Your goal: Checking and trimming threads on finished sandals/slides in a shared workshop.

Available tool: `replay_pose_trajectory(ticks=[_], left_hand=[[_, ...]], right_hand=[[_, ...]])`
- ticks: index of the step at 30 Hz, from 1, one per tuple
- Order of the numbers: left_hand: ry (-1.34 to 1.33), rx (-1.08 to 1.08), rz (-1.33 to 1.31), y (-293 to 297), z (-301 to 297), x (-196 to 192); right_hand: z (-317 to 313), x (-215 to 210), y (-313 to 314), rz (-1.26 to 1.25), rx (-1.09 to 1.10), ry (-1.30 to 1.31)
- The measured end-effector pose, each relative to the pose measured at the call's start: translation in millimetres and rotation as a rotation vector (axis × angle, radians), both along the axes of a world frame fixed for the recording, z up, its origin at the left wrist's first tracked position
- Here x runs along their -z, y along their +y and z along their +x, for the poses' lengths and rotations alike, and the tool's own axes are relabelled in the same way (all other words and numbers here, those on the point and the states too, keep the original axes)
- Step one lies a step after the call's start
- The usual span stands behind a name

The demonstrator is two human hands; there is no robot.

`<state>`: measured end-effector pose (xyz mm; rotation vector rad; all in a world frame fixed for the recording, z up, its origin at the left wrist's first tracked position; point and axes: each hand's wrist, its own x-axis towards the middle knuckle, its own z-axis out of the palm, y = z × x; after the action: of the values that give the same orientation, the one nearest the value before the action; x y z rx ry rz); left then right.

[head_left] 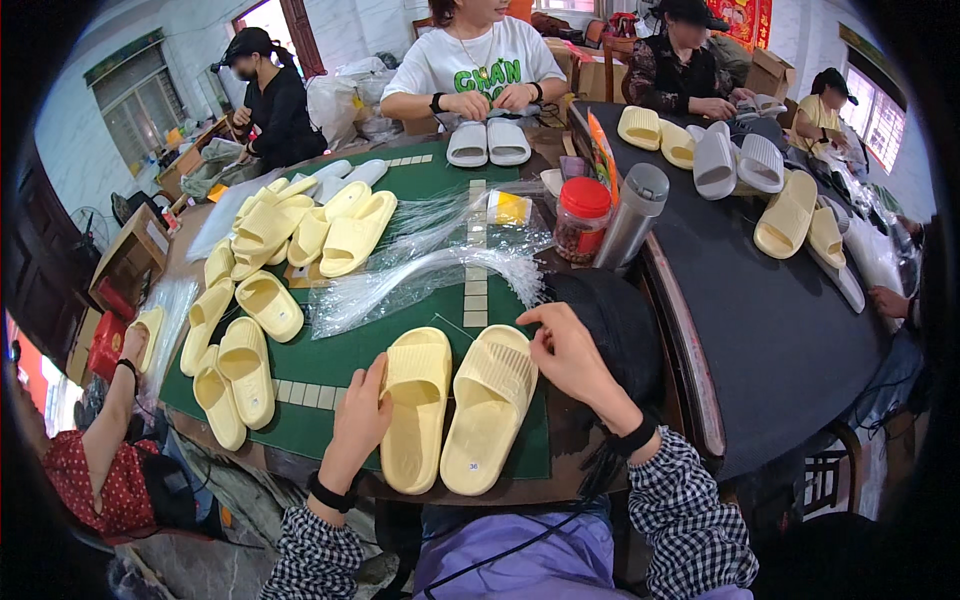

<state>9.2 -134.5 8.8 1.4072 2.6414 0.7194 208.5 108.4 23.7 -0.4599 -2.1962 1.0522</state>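
Two pale yellow slippers stand side by side at the table edge in front of me, toes pointing away. My left hand (362,415) rests against the outer side of the left slipper (413,440), its fingers apart and not wrapped round it. By the toe of the right slipper (480,440) is my right hand (572,355), index finger stretched out and the others bent; nothing shows in it. Between the two toes a thin clear plastic strand (457,327) sticks up. Beyond them lies a bundle of clear plastic ties (420,290) on a plastic bag.
Several yellow slippers (262,225) are heaped at the left on the green mat (330,355). A red-lidded jar (582,222) and a steel flask (635,215) stand at the right. The adjoining black table (760,330) bears more slippers. Several people work around both tables.
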Motion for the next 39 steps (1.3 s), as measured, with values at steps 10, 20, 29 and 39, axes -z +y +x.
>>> replay_pose_trajectory(ticks=[10,20,29,39], left_hand=[[-0.006,0.066,0.064,9.9,0.1,11.2],[-0.112,0.175,0.047,5.5,15.5,10.5],[-0.285,0.138,0.571,20.9,27.3,-37.3],[-0.107,0.267,0.976,46.4,75.7,-54.7]], right_hand=[[19.3,-5.6,6.6,-0.399,-0.008,0.183],[16.1,-108.6,-28.2,0.279,0.092,0.635],[15.7,-131.3,-44.7,0.427,-0.222,0.747],[28.1,-139.7,-58.8,0.269,-0.428,0.555]])
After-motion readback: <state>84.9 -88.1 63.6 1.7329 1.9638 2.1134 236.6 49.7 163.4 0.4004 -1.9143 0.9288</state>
